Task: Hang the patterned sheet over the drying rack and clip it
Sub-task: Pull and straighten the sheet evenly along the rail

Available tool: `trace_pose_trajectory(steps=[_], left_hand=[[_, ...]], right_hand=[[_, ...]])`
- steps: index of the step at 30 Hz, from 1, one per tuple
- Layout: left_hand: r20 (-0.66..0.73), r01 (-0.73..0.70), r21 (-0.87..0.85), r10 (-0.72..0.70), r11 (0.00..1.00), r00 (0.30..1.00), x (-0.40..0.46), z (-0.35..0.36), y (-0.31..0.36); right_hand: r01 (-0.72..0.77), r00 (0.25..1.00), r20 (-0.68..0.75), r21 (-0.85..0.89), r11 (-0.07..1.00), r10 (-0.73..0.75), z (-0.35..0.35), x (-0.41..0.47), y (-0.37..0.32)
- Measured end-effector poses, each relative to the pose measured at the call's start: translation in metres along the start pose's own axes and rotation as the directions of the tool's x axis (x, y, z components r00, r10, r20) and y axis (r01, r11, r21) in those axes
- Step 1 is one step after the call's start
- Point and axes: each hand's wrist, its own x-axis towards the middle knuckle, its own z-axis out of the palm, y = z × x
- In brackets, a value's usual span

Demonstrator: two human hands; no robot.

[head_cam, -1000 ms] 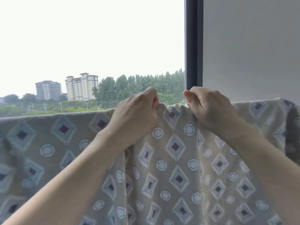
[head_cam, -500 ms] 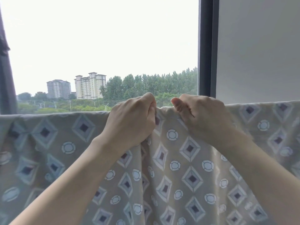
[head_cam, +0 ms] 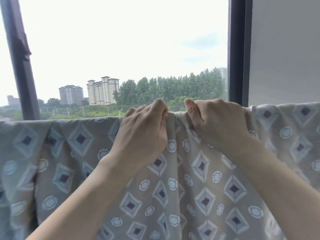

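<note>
**Inspector:** Hands first. Left hand [head_cam: 144,134], just left of centre: fingers curled tight over the top edge of the sheet [head_cam: 204,179], thumb tip up at 12 o'clock, fabric bunched in the grip. Right hand [head_cam: 217,123], just right of centre: likewise curled, thumb pointing toward 10 o'clock, fabric gripped. Neither is open. A narrow vertical pleat of cloth stands between the two fists.

**Clerk:** And the sheet's position?

**Inspector:** It hangs across the full width, top edge running from 9 o'clock to 3 o'clock, drooping in folds at 8 o'clock. Beige cloth, diamond and ring print. What carries the top edge is hidden under the fabric; I cannot tell its form.

**Clerk:** Surroundings, left to right?

**Inspector:** Dark frame bar [head_cam: 19,66] slanting at 10 o'clock. Window pane behind the sheet, pale sky above. Tower blocks [head_cam: 103,90] at 10 o'clock past the glass, trees [head_cam: 173,89] toward 12. Second dark frame [head_cam: 237,49] upright at 1 o'clock. Grey wall [head_cam: 285,49] at 2 o'clock, meeting the sheet's upper right edge.
</note>
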Motion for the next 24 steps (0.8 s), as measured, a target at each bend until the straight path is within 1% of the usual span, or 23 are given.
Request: trace_pose_trajectory(steps=[1,3,6,9,11,12,14,16,17,19,24], left_hand=[[0.0,0.003,-0.008,-0.003,1.0,1.0,-0.001,-0.002,-0.002],[0.005,0.023,-0.024,-0.023,0.999,1.0,-0.003,-0.006,-0.007],[0.018,0.073,-0.038,-0.072,0.997,0.997,-0.006,-0.013,-0.017],[-0.026,0.152,0.035,-0.152,0.988,0.988,-0.015,-0.021,-0.031],[-0.038,0.181,0.031,-0.18,0.983,0.983,-0.019,-0.025,-0.035],[-0.037,0.169,0.004,-0.169,0.986,0.985,-0.018,-0.026,-0.034],[-0.026,0.064,-0.024,-0.065,0.998,0.998,-0.014,-0.024,-0.026],[0.026,-0.057,0.013,0.057,0.998,0.998,-0.009,-0.016,-0.017],[0.055,-0.088,0.044,0.086,0.995,0.995,-0.007,-0.012,-0.016],[0.078,-0.088,0.091,0.081,0.992,0.994,-0.006,-0.006,-0.023],[0.032,-0.003,0.124,-0.001,0.992,1.0,-0.015,-0.008,-0.051]], right_hand=[[-0.001,0.998,-0.057,-0.058,0.998,-0.002,0.003,0.0,-0.002],[-0.012,0.992,-0.124,-0.098,0.995,0.0,0.009,-0.002,-0.003],[-0.03,0.984,-0.176,-0.111,0.993,0.01,0.014,-0.002,-0.003],[-0.065,0.973,-0.229,-0.138,0.988,0.032,0.015,-0.003,-0.004],[-0.081,0.968,-0.247,-0.158,0.984,0.04,0.017,-0.005,-0.005],[-0.09,0.965,-0.257,-0.164,0.982,0.046,0.018,-0.005,-0.006],[-0.109,0.96,-0.272,-0.167,0.98,0.06,0.02,-0.004,-0.009],[-0.12,0.957,-0.283,-0.162,0.979,0.07,0.021,-0.003,-0.011],[-0.125,0.955,-0.286,-0.16,0.979,0.075,0.021,-0.002,-0.012],[-0.123,0.956,-0.285,-0.158,0.98,0.074,0.022,-0.002,-0.012],[-0.116,0.955,-0.29,-0.176,0.977,0.061,0.028,-0.001,-0.017]])
